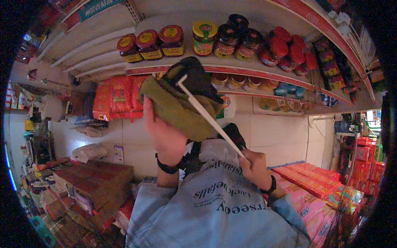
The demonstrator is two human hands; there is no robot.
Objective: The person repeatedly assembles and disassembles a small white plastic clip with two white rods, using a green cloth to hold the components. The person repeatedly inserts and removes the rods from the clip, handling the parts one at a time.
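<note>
My left hand (163,134), blurred and with a black band at its wrist, is up in front of the shelf edge, gripping an olive-green and black fabric item (178,109). Whether that is a cap or a folded cloth I cannot tell, and part of the fingers is hidden by it. A thin white rod (213,122) with a bent, hooked end slants across the fabric. Its lower end is pinched in my right hand (253,165), which is lower and to the right, in front of my grey-blue shirt (178,215).
Above, a shelf with a red-edged front (264,78) carries dark jars (171,40) and red-capped bottles (279,45). Red packets (120,97) hang at the left. Brown cartons (95,177) are stacked lower left; red and pink boxes (308,180) lie lower right. Pale tiles (273,132) cover the floor.
</note>
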